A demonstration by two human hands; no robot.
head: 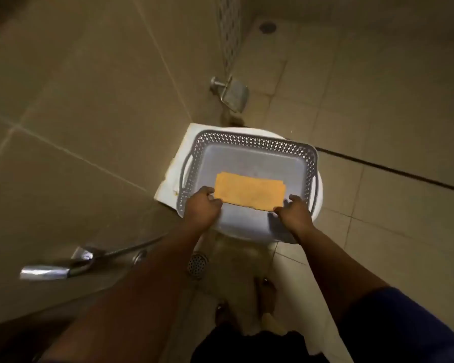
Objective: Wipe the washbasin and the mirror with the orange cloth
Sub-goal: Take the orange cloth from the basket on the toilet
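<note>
Left hand point(202, 205): fingers curled, pinching the left end of the orange cloth point(249, 191). Right hand point(292, 209): fingers curled, pinching the cloth's right near corner. Cloth folded flat into a rectangle, held level between both hands over the near half of a grey basket point(249, 142) with perforated walls and side handles. Basket sits on a white toilet point(173, 174). Metal paper holder point(232, 94) on the tiled wall beyond. Spray hose point(63, 268) on the wall at left. Floor drain point(197, 265) below the basket. Washbasin and mirror out of view.
</note>
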